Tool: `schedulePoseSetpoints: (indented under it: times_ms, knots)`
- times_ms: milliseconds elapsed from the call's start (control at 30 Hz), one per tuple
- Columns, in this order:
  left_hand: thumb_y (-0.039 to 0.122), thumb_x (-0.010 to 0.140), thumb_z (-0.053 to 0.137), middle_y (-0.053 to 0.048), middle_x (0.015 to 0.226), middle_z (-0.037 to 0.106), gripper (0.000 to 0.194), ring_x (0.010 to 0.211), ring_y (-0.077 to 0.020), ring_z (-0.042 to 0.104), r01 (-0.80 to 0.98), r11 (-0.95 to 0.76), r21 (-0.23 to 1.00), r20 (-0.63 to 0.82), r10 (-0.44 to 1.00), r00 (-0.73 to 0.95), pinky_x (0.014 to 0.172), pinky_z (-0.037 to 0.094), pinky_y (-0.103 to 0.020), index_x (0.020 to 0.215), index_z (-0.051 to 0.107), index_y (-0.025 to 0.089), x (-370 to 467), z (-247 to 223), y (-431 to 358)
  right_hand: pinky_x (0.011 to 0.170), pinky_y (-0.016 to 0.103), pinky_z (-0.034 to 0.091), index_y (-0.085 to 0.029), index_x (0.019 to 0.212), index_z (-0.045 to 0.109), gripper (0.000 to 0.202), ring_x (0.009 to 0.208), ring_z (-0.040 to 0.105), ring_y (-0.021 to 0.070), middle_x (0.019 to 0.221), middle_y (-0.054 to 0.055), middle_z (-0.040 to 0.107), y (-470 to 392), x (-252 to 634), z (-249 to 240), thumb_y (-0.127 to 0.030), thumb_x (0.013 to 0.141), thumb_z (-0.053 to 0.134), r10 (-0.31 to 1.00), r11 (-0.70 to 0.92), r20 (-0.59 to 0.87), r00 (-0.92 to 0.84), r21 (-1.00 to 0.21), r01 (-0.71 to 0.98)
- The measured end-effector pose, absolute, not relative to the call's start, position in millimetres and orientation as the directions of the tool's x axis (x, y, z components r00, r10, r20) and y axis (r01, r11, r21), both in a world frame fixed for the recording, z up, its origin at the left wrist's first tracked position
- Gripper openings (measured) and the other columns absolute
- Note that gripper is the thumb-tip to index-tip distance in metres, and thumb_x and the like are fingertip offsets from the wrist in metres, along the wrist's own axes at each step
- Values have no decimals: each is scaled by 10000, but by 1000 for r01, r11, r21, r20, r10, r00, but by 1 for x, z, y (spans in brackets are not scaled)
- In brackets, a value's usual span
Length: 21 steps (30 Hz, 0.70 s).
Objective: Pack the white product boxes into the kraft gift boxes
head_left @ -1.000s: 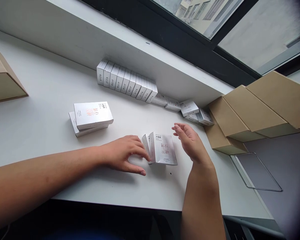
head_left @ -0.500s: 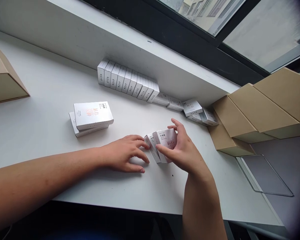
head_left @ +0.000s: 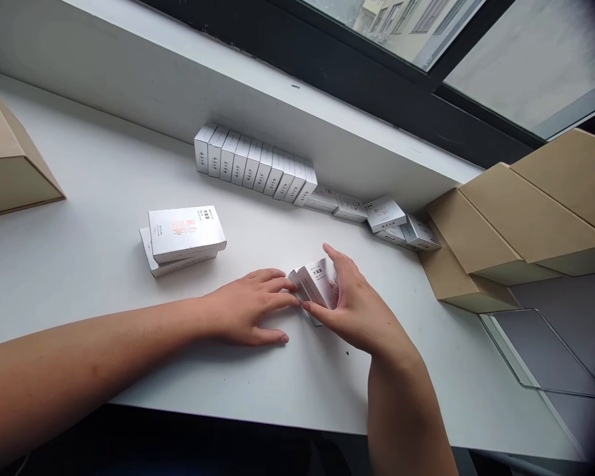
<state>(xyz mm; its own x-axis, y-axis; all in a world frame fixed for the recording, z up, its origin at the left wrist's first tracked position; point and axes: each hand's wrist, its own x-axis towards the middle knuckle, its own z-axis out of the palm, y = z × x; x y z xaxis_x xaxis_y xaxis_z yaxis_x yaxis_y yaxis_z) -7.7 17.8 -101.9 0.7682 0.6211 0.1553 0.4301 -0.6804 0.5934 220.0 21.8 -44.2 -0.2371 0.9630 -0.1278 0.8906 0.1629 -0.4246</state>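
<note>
Two small white boxes [head_left: 318, 281] lean side by side on the white table [head_left: 297, 370], between my hands. My right hand [head_left: 359, 304] is wrapped round the right one, thumb on the near side and fingers on the far side. With its fingers spread, my left hand [head_left: 252, 307] touches the left side of the pair with its fingertips and holds nothing. Further left, a white box with orange print [head_left: 186, 233] lies flat on another white box [head_left: 153, 264], slightly askew.
Several white boxes [head_left: 252, 165] stand in a row along the wall, with more lying [head_left: 387, 215] to their right. Large brown cartons [head_left: 520, 218] are at the right, one [head_left: 14, 158] at the left. A wire frame [head_left: 565, 344] is near the right edge.
My right hand has closed further round the right box, and that box has tilted left against the other. My left hand's fingertips are closer against the pair.
</note>
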Motion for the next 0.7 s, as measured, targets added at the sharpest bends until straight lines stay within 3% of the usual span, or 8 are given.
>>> schedulePoseSetpoints:
  times_ms: [167,267,400,467,567,633,700]
  knots:
    - [435,874,657,-71,1467,558,417,1408,-356,415,412,-718,561,182,593,784,1170,336,-563,1258,640,275,-11,-101,20,1041,530,490,-311,1575,229,919,1356,474,373,1590,83,338,30,236,-47,-324,750,634,969,160,-121,-217,-363,918]
    - [359,888,631,-74,1394,618,314,1394,-334,442,458,-764,454,310,618,723,1208,253,-573,1181,676,254,-18,-91,23,986,571,511,-293,1581,228,974,1304,513,413,1542,128,397,41,261,-50,-320,702,646,989,5,-138,-45,-281,960]
    - [336,891,596,-34,1239,690,222,1318,-284,504,621,-671,407,528,727,440,1183,308,-497,1081,690,274,-38,-63,28,907,647,522,-245,1590,219,1096,1268,516,504,1502,215,425,55,303,-55,-461,646,734,967,-248,-128,222,-243,938]
    - [390,877,605,-40,1294,648,293,1352,-309,455,748,-525,406,539,798,268,1184,280,-515,1140,664,276,-53,-48,33,878,648,525,-219,1603,178,1182,1236,532,532,1503,257,411,58,316,-56,-521,625,769,942,-335,-120,314,-258,906]
    - [582,820,622,-89,1446,524,650,1403,-387,368,904,-239,354,348,931,110,1167,244,-570,1372,519,253,-81,-33,40,900,634,519,-202,1620,64,1254,1243,533,517,1573,249,316,58,321,-54,-556,638,758,897,-438,-181,403,-256,861]
    - [709,717,650,-133,1430,529,907,1342,-425,427,948,-102,302,76,994,83,1090,340,-568,1459,417,242,-98,-29,44,912,629,526,-229,1622,23,1265,1274,517,496,1599,212,286,57,317,-53,-559,638,744,886,-457,-206,414,-255,852]
    - [725,638,687,-150,1352,584,997,1217,-415,532,965,-26,261,-160,985,70,965,448,-513,1465,395,250,-112,-27,44,886,634,543,-260,1621,45,1255,1273,521,494,1585,203,317,56,314,-55,-564,626,746,901,-429,-185,392,-261,865]
